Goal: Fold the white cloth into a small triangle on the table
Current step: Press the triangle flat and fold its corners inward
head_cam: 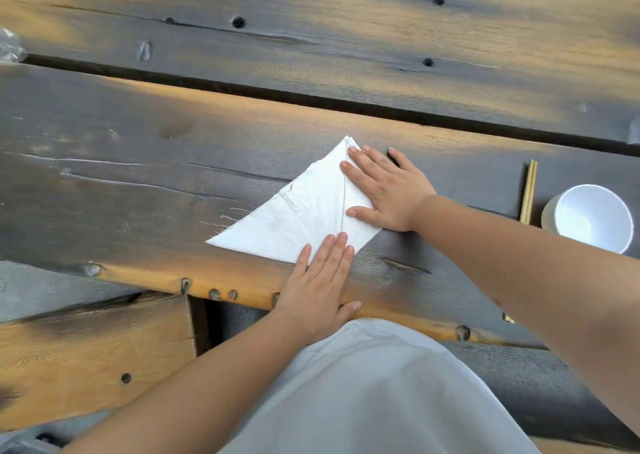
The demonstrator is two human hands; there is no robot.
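Note:
The white cloth [294, 221] lies flat on the dark wooden table [138, 162], folded into a triangle with frayed threads along its left edge and a seam running down its right part. My right hand [388, 190] rests palm down on the cloth's right side, fingers spread. The fingertips of my left hand [320, 280] press flat on the cloth's near corner, while its palm lies on the table near the front edge. Neither hand grips anything.
A white foam bowl [588, 218] stands at the right, with a pair of wooden chopsticks [529, 192] just left of it. A gap between planks [311, 100] crosses the table beyond the cloth. Crumpled clear plastic [10, 46] sits at the far left. A wooden bench [93, 353] is below left.

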